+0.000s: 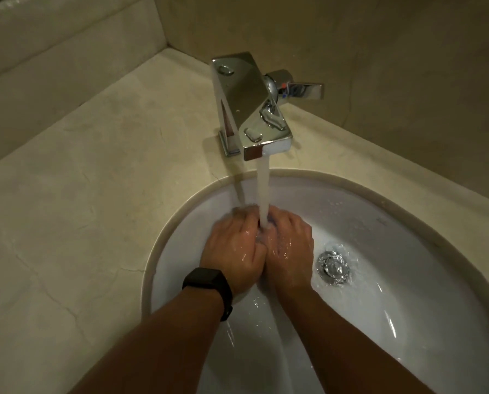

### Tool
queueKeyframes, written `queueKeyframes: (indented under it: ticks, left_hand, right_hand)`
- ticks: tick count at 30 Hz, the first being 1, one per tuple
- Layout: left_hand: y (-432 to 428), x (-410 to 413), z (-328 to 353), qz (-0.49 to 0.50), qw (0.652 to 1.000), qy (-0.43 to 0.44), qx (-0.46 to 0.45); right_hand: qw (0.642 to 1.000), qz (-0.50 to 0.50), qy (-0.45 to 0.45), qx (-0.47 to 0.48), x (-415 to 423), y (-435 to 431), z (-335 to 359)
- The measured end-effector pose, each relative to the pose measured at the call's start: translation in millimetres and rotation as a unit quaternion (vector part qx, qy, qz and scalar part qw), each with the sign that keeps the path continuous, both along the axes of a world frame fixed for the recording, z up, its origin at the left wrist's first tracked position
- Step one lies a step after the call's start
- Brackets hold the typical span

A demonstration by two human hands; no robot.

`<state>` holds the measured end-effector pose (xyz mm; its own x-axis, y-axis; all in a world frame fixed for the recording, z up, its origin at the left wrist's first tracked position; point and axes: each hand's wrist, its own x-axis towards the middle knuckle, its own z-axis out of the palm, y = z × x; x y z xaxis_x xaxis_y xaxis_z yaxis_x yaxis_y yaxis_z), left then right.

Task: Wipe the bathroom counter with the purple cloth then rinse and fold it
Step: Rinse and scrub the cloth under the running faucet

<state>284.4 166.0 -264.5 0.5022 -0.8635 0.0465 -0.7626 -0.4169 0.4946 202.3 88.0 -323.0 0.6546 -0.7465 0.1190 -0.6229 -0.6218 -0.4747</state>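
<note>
Both my hands are pressed together in the white sink, right under the running water. My left hand, with a black watch on its wrist, and my right hand curl around the purple cloth. Only a small wet purple patch of the cloth shows between my fingers; the rest is hidden. The stream from the chrome faucet falls onto my hands where they meet.
Beige stone counter surrounds the sink on the left and behind. The faucet's lever points right near the back wall. The metal drain lies right of my hands, with water swirling over it.
</note>
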Motion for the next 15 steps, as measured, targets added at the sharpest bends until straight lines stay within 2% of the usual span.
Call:
queueKeyframes:
  ticks: [4,6,10,13,15]
  left_hand:
    - [-8.9,2.5,-4.1,-0.013,0.999,-0.030,0.032]
    - [-14.8,0.0,-3.3,0.012,0.997,-0.052,0.064]
    - [-19.3,-3.9,-3.0,0.070,0.994,-0.061,0.052]
    - [-29.5,-2.2,-5.5,0.079,0.993,-0.030,0.084]
    - [-32.7,-1.3,-9.6,0.115,0.991,0.012,0.066]
  right_hand:
    - [0.998,-0.051,-0.014,-0.017,0.6,1.4,4.5]
    - [0.995,-0.082,-0.049,0.014,1.1,-0.7,0.2]
    - [0.994,-0.087,-0.038,0.055,1.8,-8.4,-6.0]
    - [0.990,-0.086,-0.053,0.103,7.2,-14.1,6.6]
    - [0.989,-0.080,-0.056,0.113,9.1,-17.2,14.3]
